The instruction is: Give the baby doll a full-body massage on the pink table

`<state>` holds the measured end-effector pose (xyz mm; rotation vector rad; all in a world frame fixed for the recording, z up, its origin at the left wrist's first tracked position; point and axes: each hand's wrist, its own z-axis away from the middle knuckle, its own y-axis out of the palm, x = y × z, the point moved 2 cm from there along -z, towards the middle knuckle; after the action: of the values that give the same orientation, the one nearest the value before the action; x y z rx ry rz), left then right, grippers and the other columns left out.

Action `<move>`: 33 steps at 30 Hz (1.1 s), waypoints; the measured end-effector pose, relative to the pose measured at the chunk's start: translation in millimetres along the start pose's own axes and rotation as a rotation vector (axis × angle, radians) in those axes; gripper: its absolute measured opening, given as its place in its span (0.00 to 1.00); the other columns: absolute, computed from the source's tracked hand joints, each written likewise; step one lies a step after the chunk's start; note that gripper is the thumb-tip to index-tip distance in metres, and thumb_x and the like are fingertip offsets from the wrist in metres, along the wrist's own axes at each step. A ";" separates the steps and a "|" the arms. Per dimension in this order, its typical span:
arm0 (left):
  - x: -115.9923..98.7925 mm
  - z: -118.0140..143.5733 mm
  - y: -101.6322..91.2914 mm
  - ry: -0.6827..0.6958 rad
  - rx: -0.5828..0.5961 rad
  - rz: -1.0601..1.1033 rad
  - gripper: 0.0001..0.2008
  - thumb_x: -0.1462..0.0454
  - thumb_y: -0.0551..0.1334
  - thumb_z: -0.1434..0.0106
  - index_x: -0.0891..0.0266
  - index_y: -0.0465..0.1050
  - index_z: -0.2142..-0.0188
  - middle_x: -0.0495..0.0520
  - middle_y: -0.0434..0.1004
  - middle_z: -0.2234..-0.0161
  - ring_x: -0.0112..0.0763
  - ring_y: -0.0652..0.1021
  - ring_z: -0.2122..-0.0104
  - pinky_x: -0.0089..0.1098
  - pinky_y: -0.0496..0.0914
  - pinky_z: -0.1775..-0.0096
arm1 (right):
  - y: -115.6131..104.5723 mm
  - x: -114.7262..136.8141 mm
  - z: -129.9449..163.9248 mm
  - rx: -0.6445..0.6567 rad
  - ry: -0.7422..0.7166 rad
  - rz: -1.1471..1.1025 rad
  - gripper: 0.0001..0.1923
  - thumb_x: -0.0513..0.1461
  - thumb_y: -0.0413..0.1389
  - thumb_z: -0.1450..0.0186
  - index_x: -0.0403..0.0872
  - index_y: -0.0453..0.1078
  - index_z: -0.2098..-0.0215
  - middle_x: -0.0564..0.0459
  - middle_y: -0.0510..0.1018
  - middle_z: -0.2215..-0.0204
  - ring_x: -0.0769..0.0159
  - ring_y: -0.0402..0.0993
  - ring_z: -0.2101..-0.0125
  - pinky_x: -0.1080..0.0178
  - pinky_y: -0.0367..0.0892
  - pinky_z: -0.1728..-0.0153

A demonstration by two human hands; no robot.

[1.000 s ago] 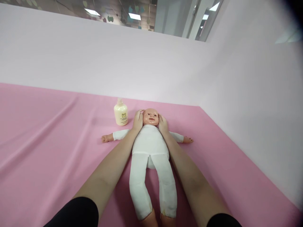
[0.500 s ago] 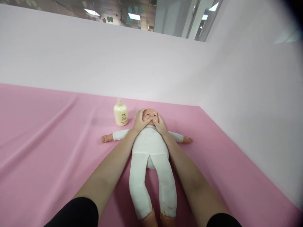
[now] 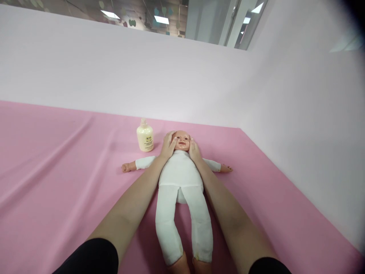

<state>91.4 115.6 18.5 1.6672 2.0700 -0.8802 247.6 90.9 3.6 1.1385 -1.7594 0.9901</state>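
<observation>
Left hand (image 3: 168, 146) and right hand (image 3: 195, 151) rest unclenched on the cheeks of a doll (image 3: 180, 179), face-up on the pink surface (image 3: 80, 163). Head (image 3: 181, 139) looks stiff, maybe slick; cloth body's probably light and squishy, so grab the torso (image 3: 181, 167). Long axis runs 6-to-12, head at 12, bottle (image 3: 145, 139) at its 9.

Single head-worn camera faces forward and down, from the foot end of a white cloth-bodied doll (image 3: 181, 169) toward a smooth white wall (image 3: 128, 72).
</observation>
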 end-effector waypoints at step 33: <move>-5.2 2.1 0.0 0.041 0.094 -0.004 0.32 0.54 0.62 0.43 0.62 0.55 0.43 0.65 0.60 0.44 0.44 0.63 0.43 0.46 0.57 0.42 | -1.0 15.6 6.8 0.157 0.029 -0.027 0.39 0.52 0.56 0.42 0.48 0.51 0.37 0.48 0.59 0.39 0.63 0.55 0.39 0.58 0.52 0.39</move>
<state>92.5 110.3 20.1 1.7431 2.0893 -0.9667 242.8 79.6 15.4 1.2358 -1.6619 1.1388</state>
